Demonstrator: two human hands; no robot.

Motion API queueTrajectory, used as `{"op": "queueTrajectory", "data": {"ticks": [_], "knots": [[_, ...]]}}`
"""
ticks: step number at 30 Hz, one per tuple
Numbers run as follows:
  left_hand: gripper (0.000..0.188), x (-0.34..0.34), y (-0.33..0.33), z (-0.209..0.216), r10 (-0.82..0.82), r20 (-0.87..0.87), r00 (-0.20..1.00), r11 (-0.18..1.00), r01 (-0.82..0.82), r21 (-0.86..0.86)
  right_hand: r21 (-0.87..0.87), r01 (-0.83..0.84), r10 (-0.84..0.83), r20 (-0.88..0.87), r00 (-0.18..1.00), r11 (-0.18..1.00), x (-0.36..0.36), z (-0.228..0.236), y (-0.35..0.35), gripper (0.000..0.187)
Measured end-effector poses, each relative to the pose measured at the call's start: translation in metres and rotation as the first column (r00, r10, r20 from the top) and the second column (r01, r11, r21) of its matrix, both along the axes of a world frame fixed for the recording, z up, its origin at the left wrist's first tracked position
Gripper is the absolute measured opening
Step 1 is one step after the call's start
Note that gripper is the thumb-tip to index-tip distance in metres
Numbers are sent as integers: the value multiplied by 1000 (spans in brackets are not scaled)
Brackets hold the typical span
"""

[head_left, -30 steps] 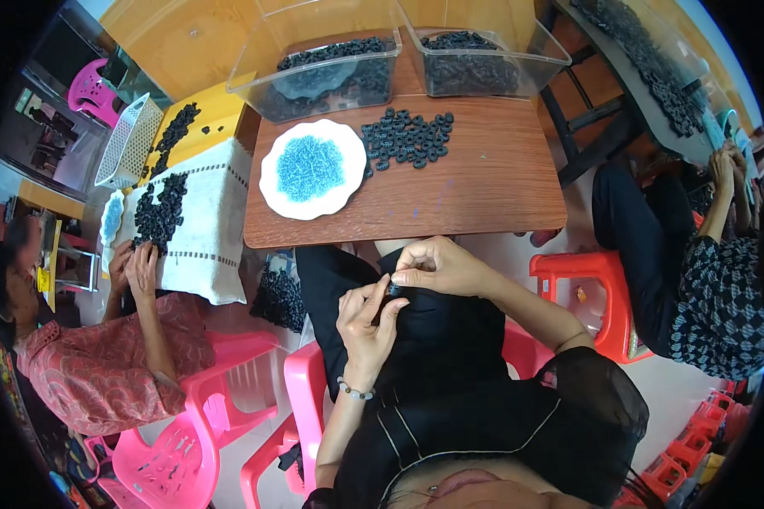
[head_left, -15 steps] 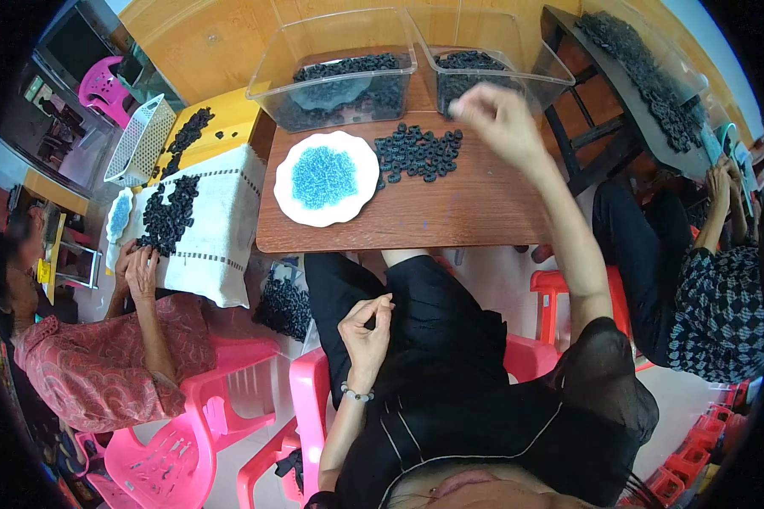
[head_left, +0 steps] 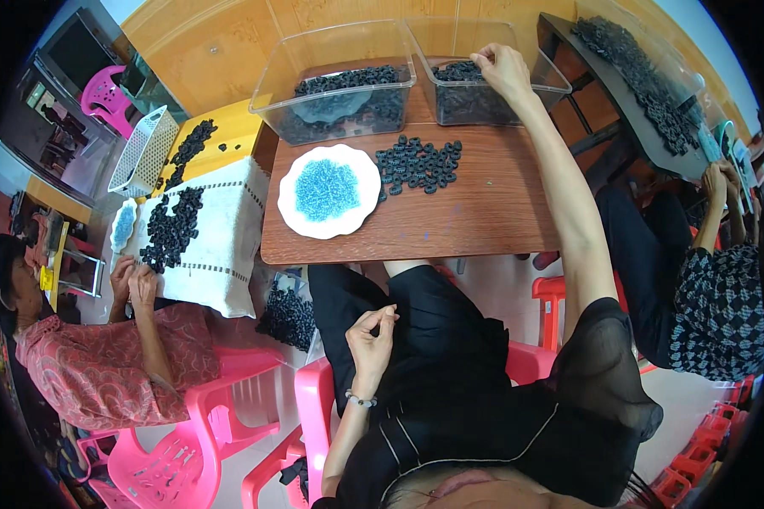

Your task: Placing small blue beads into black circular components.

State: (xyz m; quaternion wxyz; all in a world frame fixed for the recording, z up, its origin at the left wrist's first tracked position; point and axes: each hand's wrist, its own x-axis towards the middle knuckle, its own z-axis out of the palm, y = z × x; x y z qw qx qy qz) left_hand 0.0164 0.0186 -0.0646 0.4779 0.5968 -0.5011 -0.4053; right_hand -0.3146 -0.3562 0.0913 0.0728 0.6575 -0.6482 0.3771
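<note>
1. The step in hand appears to be a reach: the person's right hand point(head_left: 504, 71) is out over the right-hand clear tub point(head_left: 475, 108), above its near part.
2. That hand's fingertips are drawn close to the thumb; whether anything sits between them cannot be told.
3. The left hand point(head_left: 370, 343) is raised above the black trousers point(head_left: 441, 314), fingers curled and tips meeting the thumb; whether it pinches something small cannot be told.
4. The next move seems to call for exact fingertip control and clearance over the tub's rim.
5. Small black pieces point(head_left: 418, 164) lie loosely spread on the brown table point(head_left: 501, 220); they look chunky and rounded, some apparently ring-like. More dark pieces fill the lower part of both tubs, including the left-hand tub point(head_left: 344, 130).
6. Beside the spread, a white scalloped plate point(head_left: 288, 208) holds tiny translucent blue beads point(head_left: 326, 190).
</note>
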Motion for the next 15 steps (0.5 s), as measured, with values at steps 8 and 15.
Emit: {"op": "queueTrajectory", "data": {"ticks": [8,15], "knots": [[16,-3,-3,-11,-22,-6,1000,999,22,31,-181,-478,472,-77,878,859,53,-18,97,13],[16,-7,-5,-10,-67,12,998,997,66,38,109,-646,650,-6,760,756,81,-90,153,14]]}}
